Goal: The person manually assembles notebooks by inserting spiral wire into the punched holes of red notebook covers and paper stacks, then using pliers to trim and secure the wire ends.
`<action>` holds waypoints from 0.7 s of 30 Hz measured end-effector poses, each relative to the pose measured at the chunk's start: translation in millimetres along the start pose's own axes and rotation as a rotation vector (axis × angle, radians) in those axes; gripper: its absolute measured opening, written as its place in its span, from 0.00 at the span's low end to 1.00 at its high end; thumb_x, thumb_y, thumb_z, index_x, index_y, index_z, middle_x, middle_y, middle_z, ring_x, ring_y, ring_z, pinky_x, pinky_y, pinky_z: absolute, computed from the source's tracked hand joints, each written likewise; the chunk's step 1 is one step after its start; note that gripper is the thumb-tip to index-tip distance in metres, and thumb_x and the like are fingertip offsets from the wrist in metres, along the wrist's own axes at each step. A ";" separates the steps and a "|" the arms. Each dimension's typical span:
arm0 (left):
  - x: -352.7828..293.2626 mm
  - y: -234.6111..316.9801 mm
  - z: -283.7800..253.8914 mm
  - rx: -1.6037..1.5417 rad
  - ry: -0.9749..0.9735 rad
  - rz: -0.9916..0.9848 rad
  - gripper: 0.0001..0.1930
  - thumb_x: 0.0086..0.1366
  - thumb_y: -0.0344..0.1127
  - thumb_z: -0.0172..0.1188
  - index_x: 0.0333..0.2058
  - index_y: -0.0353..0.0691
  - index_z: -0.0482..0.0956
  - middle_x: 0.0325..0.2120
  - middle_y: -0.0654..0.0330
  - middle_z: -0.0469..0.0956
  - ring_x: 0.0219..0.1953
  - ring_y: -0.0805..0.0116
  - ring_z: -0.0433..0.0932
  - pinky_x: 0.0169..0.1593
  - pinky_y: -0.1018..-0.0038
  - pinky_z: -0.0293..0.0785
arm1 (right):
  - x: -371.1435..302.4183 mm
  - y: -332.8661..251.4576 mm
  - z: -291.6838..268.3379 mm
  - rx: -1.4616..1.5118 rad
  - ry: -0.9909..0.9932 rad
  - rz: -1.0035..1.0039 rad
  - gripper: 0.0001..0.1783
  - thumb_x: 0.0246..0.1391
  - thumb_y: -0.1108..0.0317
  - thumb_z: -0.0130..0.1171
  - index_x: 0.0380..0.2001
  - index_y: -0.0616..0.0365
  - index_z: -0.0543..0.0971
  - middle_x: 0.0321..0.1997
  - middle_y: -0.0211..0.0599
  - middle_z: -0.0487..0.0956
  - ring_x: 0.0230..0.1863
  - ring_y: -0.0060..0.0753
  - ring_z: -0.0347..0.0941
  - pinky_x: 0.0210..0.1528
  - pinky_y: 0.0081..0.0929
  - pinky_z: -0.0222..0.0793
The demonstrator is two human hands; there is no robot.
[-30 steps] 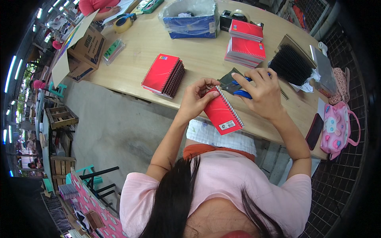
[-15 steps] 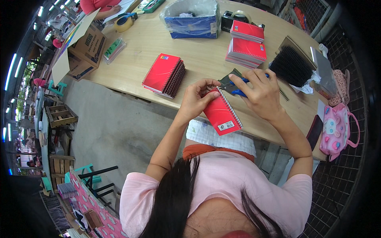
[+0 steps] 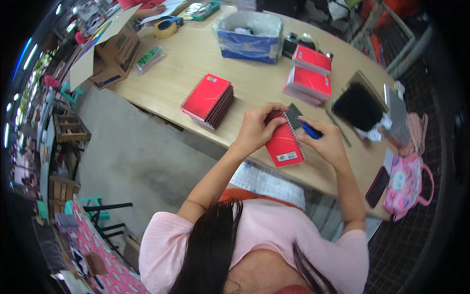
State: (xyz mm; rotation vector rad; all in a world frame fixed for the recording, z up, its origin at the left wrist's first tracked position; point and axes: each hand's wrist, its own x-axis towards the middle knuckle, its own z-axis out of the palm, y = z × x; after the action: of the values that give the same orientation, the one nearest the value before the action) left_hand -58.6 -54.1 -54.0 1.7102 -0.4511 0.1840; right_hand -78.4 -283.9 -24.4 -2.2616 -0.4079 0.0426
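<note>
My left hand point(image 3: 258, 126) pinches a small red spiral notebook point(image 3: 283, 141) near its upper end, thumb on the cover. The notebook is tilted over the table's front edge, its wire coil on the right and a white label low on the cover. My right hand point(image 3: 327, 143) is closed around blue-handled pliers point(image 3: 311, 131) beside the coil. The tips of the pliers cannot be made out. A dark green flat piece point(image 3: 293, 113) lies just behind the notebook. Farther left on the table stands a stack of red spiral notebooks point(image 3: 208, 95).
More red notebooks point(image 3: 309, 81) are stacked at the back right, near a plastic-lined blue box point(image 3: 249, 45). To the right are a black bristly bundle point(image 3: 360, 109), a loose coil point(image 3: 339, 128), a phone point(image 3: 377, 186) and a pink pouch point(image 3: 405, 185). An open carton point(image 3: 115, 56) sits far left.
The pliers have turned and closed up in my right hand, which has moved down along the coil. The notebook has shifted slightly right in the picture as the whole view moved.
</note>
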 end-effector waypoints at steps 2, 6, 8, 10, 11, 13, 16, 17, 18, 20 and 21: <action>36.1 14.4 -4.2 0.001 0.105 0.054 0.12 0.62 0.24 0.64 0.45 0.32 0.80 0.34 0.59 0.84 0.36 0.77 0.80 0.43 0.77 0.77 | -10.6 19.3 -2.1 0.065 0.320 -0.026 0.26 0.48 0.68 0.70 0.53 0.60 0.80 0.36 0.38 0.80 0.36 0.27 0.75 0.42 0.26 0.71; 153.7 8.1 -27.8 0.014 0.375 0.177 0.12 0.61 0.30 0.66 0.43 0.34 0.83 0.31 0.59 0.84 0.32 0.76 0.80 0.39 0.77 0.76 | -44.8 71.2 14.4 -0.119 0.623 0.050 0.27 0.49 0.71 0.70 0.55 0.61 0.79 0.35 0.39 0.78 0.36 0.31 0.74 0.43 0.28 0.71; 213.0 -8.3 -38.1 0.027 0.487 0.093 0.11 0.60 0.32 0.67 0.40 0.36 0.85 0.28 0.58 0.84 0.30 0.74 0.80 0.37 0.75 0.76 | -60.8 84.0 36.4 -0.219 0.690 0.098 0.29 0.47 0.71 0.71 0.55 0.59 0.79 0.35 0.42 0.77 0.37 0.37 0.74 0.43 0.32 0.71; 272.1 -29.7 -40.4 0.026 0.566 -0.007 0.10 0.57 0.34 0.69 0.37 0.37 0.87 0.28 0.56 0.84 0.30 0.71 0.82 0.37 0.72 0.77 | -81.8 103.5 53.8 -0.286 0.677 0.175 0.29 0.46 0.70 0.72 0.54 0.60 0.79 0.39 0.45 0.77 0.41 0.44 0.74 0.46 0.37 0.71; 297.8 -51.8 -47.2 0.047 0.613 -0.043 0.11 0.55 0.35 0.70 0.36 0.37 0.87 0.28 0.54 0.85 0.31 0.68 0.83 0.37 0.71 0.78 | -84.9 112.1 59.8 -0.335 0.626 0.191 0.29 0.45 0.69 0.73 0.54 0.60 0.79 0.40 0.46 0.77 0.44 0.47 0.74 0.49 0.40 0.70; 337.8 -87.6 -45.9 0.081 0.610 -0.133 0.12 0.53 0.36 0.70 0.35 0.37 0.87 0.31 0.49 0.84 0.35 0.58 0.83 0.43 0.66 0.78 | -78.9 109.7 60.8 -0.285 0.633 0.180 0.30 0.43 0.68 0.74 0.53 0.61 0.79 0.41 0.45 0.77 0.44 0.48 0.73 0.50 0.41 0.69; 349.1 -122.2 -68.7 0.191 0.641 -0.300 0.14 0.51 0.36 0.68 0.36 0.37 0.86 0.37 0.43 0.83 0.43 0.46 0.83 0.50 0.60 0.77 | -72.1 102.4 61.8 -0.310 0.593 0.130 0.30 0.43 0.67 0.74 0.52 0.63 0.79 0.40 0.45 0.76 0.44 0.46 0.73 0.49 0.40 0.69; 355.3 -126.6 -67.2 0.254 0.647 -0.370 0.14 0.52 0.34 0.66 0.38 0.37 0.86 0.40 0.41 0.83 0.46 0.44 0.82 0.52 0.59 0.77 | -72.0 102.7 60.0 -0.397 0.569 0.110 0.30 0.44 0.67 0.74 0.52 0.64 0.79 0.39 0.44 0.76 0.42 0.44 0.74 0.46 0.38 0.71; 356.9 -132.6 -63.5 0.276 0.755 -0.360 0.12 0.51 0.30 0.65 0.35 0.34 0.86 0.40 0.41 0.83 0.45 0.45 0.83 0.50 0.62 0.78 | -71.4 103.3 59.9 -0.401 0.573 0.105 0.30 0.44 0.67 0.74 0.52 0.64 0.79 0.39 0.44 0.76 0.42 0.44 0.74 0.46 0.38 0.71; 362.8 -136.9 -65.8 0.233 0.740 -0.444 0.14 0.51 0.29 0.63 0.38 0.36 0.86 0.42 0.40 0.82 0.48 0.46 0.82 0.52 0.63 0.77 | -72.1 104.6 61.4 -0.324 0.587 0.146 0.30 0.41 0.67 0.75 0.50 0.62 0.80 0.41 0.44 0.77 0.44 0.47 0.73 0.50 0.42 0.67; 364.3 -138.6 -69.0 0.192 0.726 -0.528 0.17 0.52 0.28 0.62 0.42 0.37 0.85 0.45 0.40 0.81 0.50 0.46 0.81 0.55 0.64 0.75 | -70.8 104.5 61.2 -0.323 0.585 0.141 0.30 0.41 0.67 0.75 0.50 0.62 0.80 0.41 0.44 0.77 0.44 0.47 0.73 0.50 0.42 0.67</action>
State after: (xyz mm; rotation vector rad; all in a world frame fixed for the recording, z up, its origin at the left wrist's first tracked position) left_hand 336.4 -39.5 -32.6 1.7497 0.5641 0.4468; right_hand -126.5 -324.9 -149.6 -2.4747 0.0640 -0.6377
